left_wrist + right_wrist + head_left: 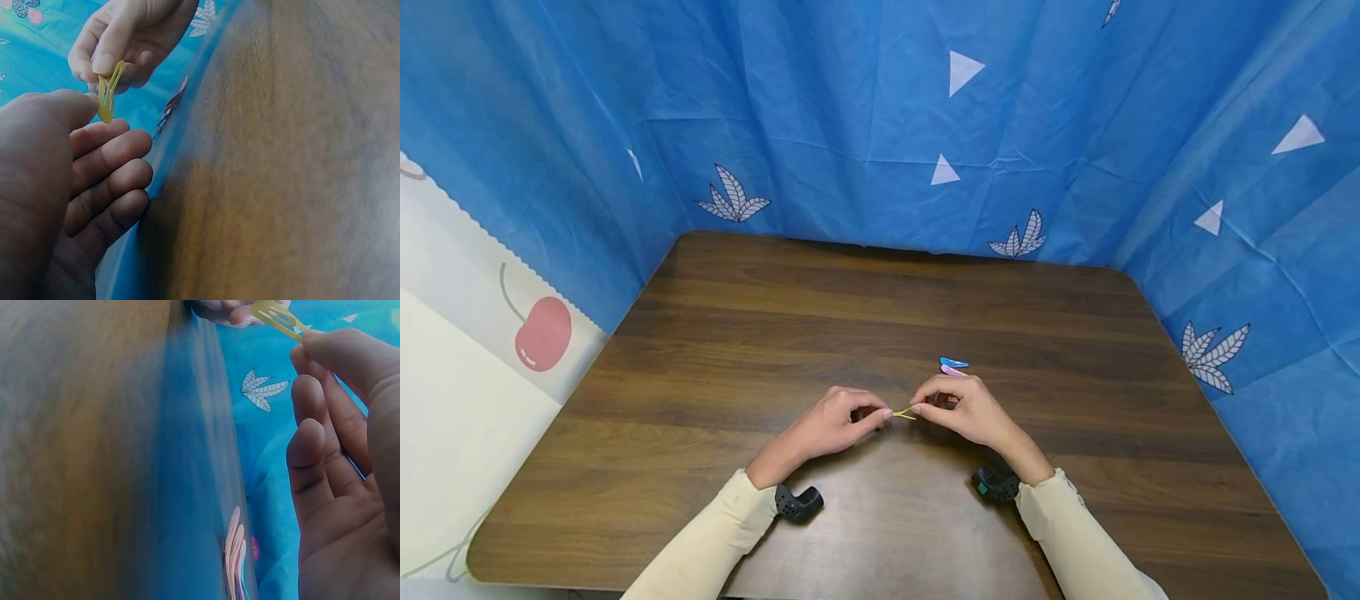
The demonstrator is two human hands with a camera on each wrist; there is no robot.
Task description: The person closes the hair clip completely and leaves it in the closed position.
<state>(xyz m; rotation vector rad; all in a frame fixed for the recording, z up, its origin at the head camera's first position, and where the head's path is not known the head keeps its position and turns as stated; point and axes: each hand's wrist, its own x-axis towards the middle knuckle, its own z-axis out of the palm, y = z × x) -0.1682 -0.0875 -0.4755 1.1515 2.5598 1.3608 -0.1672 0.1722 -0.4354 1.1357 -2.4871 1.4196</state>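
A yellow snap hair clip (903,414) is stretched between both hands, above the middle of the table. My left hand (838,421) pinches one end of it between thumb and forefinger. At the other end, my right hand (967,410) pinches one of its arms with thumb and forefinger. In the left wrist view the hair clip (106,103) is sprung apart, its two arms spread in a narrow V. The right wrist view shows the clip (275,317) at the top edge, with the right thumb at its near end.
Just beyond the right hand, a blue hair clip (954,362) and a pink hair clip (952,371) lie on the wooden table (760,333); the right hand partly hides this group. Blue curtains (865,108) hang behind the table and along its sides.
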